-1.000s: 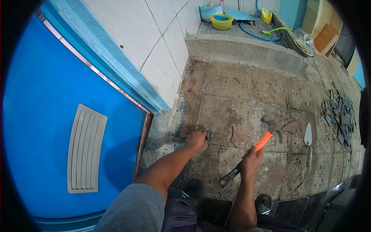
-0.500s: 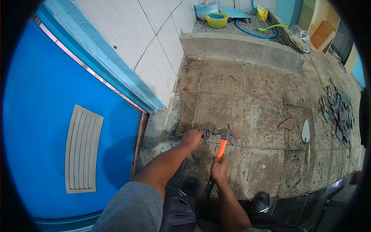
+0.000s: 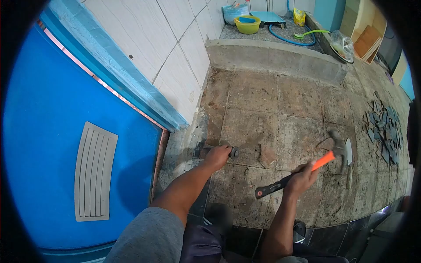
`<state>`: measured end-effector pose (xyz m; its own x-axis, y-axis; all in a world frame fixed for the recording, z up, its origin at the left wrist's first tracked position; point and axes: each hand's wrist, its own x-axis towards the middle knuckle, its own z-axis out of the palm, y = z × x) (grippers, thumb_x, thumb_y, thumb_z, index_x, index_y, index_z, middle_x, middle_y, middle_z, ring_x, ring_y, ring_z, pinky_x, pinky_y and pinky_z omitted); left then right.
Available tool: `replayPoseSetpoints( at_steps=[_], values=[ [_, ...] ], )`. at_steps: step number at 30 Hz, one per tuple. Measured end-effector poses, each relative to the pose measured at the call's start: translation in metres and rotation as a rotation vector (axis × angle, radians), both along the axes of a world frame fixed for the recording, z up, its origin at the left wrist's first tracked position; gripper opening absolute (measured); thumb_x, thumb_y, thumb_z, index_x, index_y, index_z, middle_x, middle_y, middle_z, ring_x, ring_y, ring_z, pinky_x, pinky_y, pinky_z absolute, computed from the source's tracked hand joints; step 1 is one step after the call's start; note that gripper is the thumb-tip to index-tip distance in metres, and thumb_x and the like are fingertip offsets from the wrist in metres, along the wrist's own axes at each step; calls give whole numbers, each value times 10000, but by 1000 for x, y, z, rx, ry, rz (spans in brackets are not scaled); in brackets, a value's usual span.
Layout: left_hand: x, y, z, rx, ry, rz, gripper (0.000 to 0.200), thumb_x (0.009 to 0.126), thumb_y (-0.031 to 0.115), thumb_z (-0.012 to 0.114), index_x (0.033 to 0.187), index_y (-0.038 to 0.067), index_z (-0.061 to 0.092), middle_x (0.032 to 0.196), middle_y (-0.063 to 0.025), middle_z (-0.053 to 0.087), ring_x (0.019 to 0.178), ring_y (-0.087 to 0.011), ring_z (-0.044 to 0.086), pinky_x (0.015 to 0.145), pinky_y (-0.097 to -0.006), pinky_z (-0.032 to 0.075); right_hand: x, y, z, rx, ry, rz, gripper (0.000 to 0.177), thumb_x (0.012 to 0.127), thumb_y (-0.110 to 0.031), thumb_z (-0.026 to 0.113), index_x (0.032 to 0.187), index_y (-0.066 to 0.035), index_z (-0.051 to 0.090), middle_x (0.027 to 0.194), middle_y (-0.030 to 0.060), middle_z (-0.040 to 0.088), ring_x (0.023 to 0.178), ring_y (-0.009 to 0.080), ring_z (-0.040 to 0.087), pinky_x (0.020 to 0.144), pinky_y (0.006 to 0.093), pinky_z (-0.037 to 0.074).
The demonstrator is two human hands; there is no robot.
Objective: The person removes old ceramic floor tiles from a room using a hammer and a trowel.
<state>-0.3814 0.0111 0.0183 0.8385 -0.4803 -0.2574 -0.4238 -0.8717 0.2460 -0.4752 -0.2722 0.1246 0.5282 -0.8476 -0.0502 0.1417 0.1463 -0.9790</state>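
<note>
My left hand grips a steel chisel lying low against the stripped floor, its struck end pointing right. My right hand holds a hammer with an orange and black handle, drawn back to the right; the grey hammer head is well away from the chisel. A loosened tile fragment lies between the chisel and the hammer.
A blue door with a grey vent stands at left beside a white tiled wall. A trowel lies on the floor at right, near a pile of broken tile shards. A concrete step crosses the back, with a yellow bowl and hose beyond.
The hammer head was against the chisel's end half a second ago; now my right hand has swung it back out to the right. My left hand and the chisel stay put.
</note>
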Motion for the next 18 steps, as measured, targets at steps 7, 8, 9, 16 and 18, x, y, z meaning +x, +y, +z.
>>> replayPoseSetpoints(
  at_steps=[7,8,9,16,18],
  values=[
    [3,-10,31,-12,110,103,348,939,62,576,1277,-15,600,1319,-233,597,1149,-406,622,959,-483,535,-29,86,-105,-292,263,54,335,1065,-328,508,953,-13,501,681,39,501,625,195,503,611,366,423],
    [3,-8,22,-20,86,51,340,937,62,578,1267,-13,605,1306,-232,603,1141,-405,625,951,-486,537,-47,108,-133,-407,411,312,328,1055,-312,527,996,11,507,684,45,512,641,225,528,639,401,441],
    [3,-2,7,-29,58,-3,331,935,61,580,1256,-11,609,1293,-231,609,1132,-404,627,944,-488,538,-55,117,-137,-395,595,734,326,1053,-306,532,1037,19,504,684,43,517,644,245,539,654,424,448],
    [5,4,-27,-125,-132,42,323,948,68,570,1261,-8,609,1172,-212,648,1073,-399,639,916,-507,539,-40,102,-109,60,393,400,242,1073,-278,500,961,-64,481,655,19,497,540,141,498,506,309,418],
    [11,0,-16,-134,-86,86,293,953,72,568,1231,-5,617,1142,-213,648,1067,-404,639,911,-515,534,-24,85,-74,118,226,231,231,1078,-266,490,945,-79,469,651,15,486,521,110,477,475,284,405]
  ],
)
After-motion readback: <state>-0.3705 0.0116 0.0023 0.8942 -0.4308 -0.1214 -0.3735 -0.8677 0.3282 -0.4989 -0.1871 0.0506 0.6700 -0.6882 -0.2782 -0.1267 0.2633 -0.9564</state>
